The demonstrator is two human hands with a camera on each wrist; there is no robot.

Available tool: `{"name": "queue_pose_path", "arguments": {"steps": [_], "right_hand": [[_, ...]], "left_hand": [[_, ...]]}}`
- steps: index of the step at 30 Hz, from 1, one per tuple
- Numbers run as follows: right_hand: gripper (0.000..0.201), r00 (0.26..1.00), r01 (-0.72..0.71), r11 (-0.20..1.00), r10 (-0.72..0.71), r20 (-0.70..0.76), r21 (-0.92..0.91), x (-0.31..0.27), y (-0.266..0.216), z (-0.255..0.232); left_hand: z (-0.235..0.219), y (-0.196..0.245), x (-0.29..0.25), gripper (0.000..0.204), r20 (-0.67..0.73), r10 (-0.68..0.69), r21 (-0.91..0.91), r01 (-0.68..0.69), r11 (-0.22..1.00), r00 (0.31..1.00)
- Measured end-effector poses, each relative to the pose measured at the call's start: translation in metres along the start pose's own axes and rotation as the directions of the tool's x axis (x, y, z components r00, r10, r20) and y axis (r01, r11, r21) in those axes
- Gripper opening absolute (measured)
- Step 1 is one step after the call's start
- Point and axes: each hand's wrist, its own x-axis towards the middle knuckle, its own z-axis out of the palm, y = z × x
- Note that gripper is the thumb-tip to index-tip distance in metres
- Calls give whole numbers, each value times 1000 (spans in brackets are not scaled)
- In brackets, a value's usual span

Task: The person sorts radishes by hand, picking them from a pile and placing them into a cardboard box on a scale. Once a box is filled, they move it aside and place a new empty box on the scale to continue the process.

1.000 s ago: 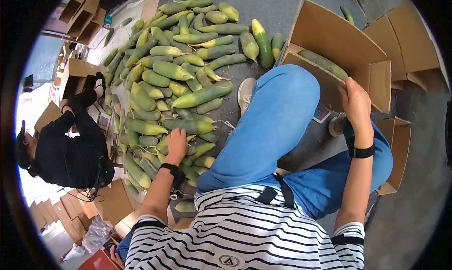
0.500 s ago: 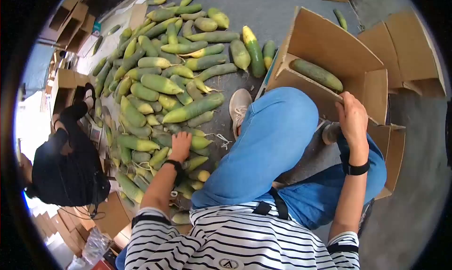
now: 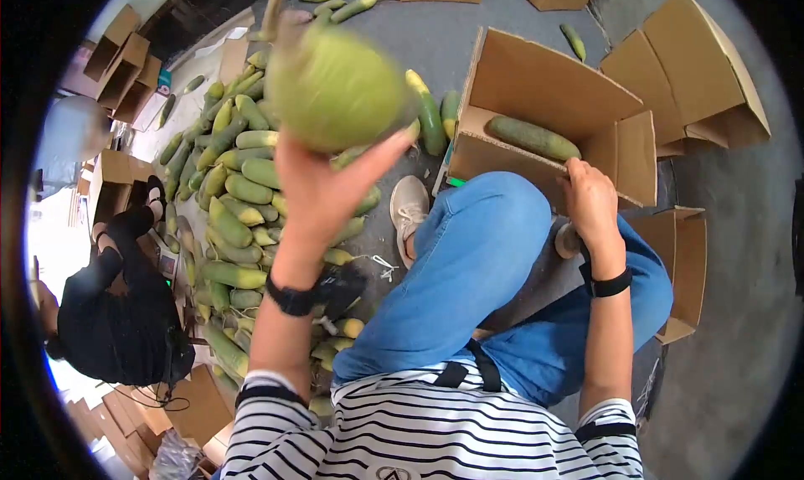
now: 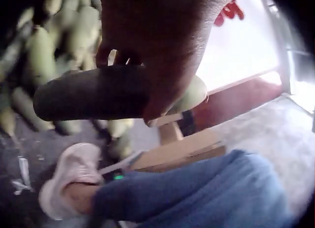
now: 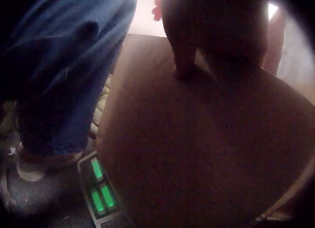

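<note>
Radish heap (image 3: 239,220), on the floor (image 3: 737,296) left of the legs (image 3: 452,266); single radish (image 3: 343,86) in the left hand (image 3: 316,187), above the heap's right side. Carton (image 3: 569,78), right of the heap, containing a second radish (image 3: 529,136) beside its near wall; right hand (image 3: 592,199) on that wall's rim, toward the right corner

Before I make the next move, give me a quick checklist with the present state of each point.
1. Left hand has a grip on the held radish: ok, thumb and fingers are round it.
2. Right hand is on the open box: ok, it holds the near wall's top edge.
3. Way into the box is open: ok, the top is uncovered, with one radish visible inside.
4. Held radish is over the box: not ok, it appears on the pile side.
5. Green display beside the box is readable: cannot tell, the figures are blurred.
</note>
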Motion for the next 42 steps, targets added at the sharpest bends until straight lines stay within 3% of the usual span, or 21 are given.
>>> {"name": "queue_pose_path", "arguments": {"steps": [2, 4, 6, 8, 10, 12, 14, 16, 18, 19, 22, 26, 30, 32, 34, 36, 37, 38, 39, 41, 42], "right_hand": [[13, 1000, 6, 1000, -6, 6, 0, -1, 1, -1], [9, 999, 34, 999, -35, -24, -20, -2, 3, 1], [6, 998, 11, 1000, -10, 60, -23, -1, 0, -4], [10, 999, 19, 1000, -20, 26, 20, -2, 3, 3], [17, 996, -22, 998, 18, 86, 52, -2, 4, 3], [17, 998, 3, 998, -7, 61, 58, -3, 6, 6], [14, 996, 51, 998, -49, 78, -31, -3, 7, 2], [15, 999, -10, 1000, 10, 45, -6, 0, 1, -5], [15, 997, -19, 1000, 17, 70, 21, 0, 2, -3], [15, 998, -14, 999, 11, 65, 49, -1, 10, 5], [15, 994, -44, 998, 39, 104, 45, -1, 10, 3], [15, 995, -22, 997, 15, 96, 76, 1, 4, -1], [13, 991, -54, 997, 46, 129, 63, 3, 5, 0], [14, 995, -40, 994, 30, 99, 103, 2, 5, 0], [15, 996, -42, 996, 35, 87, 80, 2, 5, 3], [17, 993, -80, 996, 76, 93, 38, 1, 11, 5], [18, 998, -28, 999, 26, 55, 40, -1, 13, 6], [18, 1000, -6, 999, 6, 1, 53, -2, 11, 6], [18, 995, -66, 998, 66, 78, 7, -1, 10, 5], [18, 999, -42, 999, 42, -11, 12, -2, 5, 4], [18, 998, -56, 998, 56, 23, -2, -1, 6, 1]], "left_hand": [[41, 13, 35, 60, -33, 44, -173, -49, 984, 998], [87, 15, 68, 62, -102, 406, -76, -414, 907, 908], [132, 11, 78, 61, 30, 425, 37, -426, 904, 905], [152, 11, 65, 44, 415, 87, 343, -244, 907, 906], [149, 1, 48, 40, 561, -23, 463, -291, 837, 827], [128, -10, 28, 40, 541, -28, 372, -210, 904, 841], [94, -28, -5, 40, 391, 1, 285, -122, 951, 920], [49, -51, -57, 42, 357, -136, 381, -11, 925, 924], [1, -76, -122, 43, 382, -445, 485, 235, 843, 810], [-18, -96, -167, 45, 334, -487, 546, 255, 798, 807], [-73, -103, -268, 45, 206, -760, 789, 355, 502, 617], [-137, -86, -341, 44, -7, -782, 895, 352, 273, 624], [-233, -62, -340, 53, -317, -452, 932, 362, 14, 834], [-281, -56, -356, 57, -588, -347, 808, 521, -275, 730], [-348, -79, -422, 54, -771, -493, 608, 695, -384, 402], [-403, -126, -521, 57, -713, -700, 95, 993, -63, 23], [-397, -131, -516, 59, -726, -686, 338, 895, -292, 50], [-371, -117, -483, 60, -784, -589, 519, 730, -446, 197], [-361, -110, -473, 57, -784, -570, 529, 744, -409, 245], [-390, -135, -515, 53, -762, -581, 413, 906, -95, 287], [-370, -123, -490, 55, -768, -598, 181, 973, 143, 230]]}}
